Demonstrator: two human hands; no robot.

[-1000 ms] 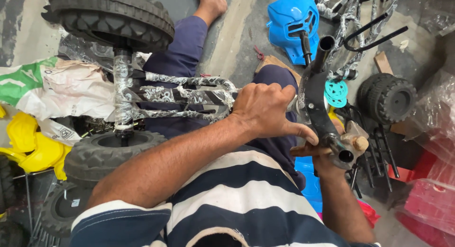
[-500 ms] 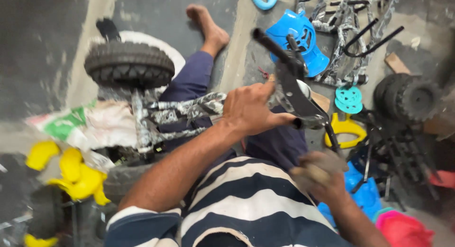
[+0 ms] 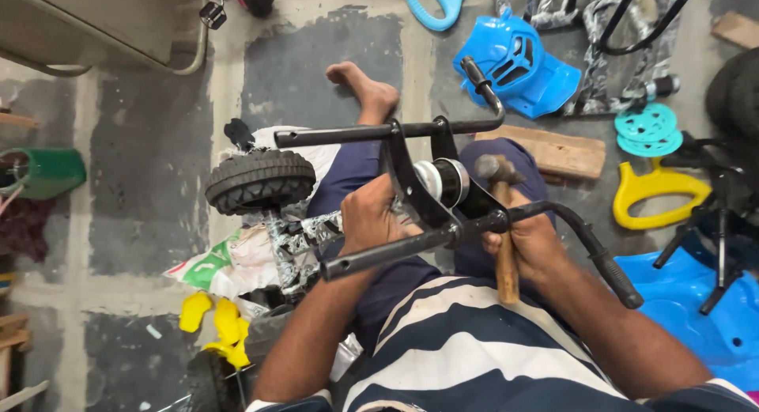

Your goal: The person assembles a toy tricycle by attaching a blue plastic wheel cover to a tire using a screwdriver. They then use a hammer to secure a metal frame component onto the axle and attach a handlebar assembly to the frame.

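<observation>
Left hand (image 3: 378,221) grasps the black handlebar frame (image 3: 411,183) over the lap. Right hand (image 3: 531,240) clenches a wooden-handled hammer (image 3: 504,222). Black tyre (image 3: 261,180) lies at nine o'clock.

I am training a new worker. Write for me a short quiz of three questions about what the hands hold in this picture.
1. True or false: the right hand holds a hammer with a wooden handle.
2. What does the left hand grip?
A. the black metal frame
B. the blue plastic cover
C. the yellow handle
3. Fill in: a black ___ lies on its frame to the left of the person's knee.

Key: 1 true; 2 A; 3 wheel.
</observation>
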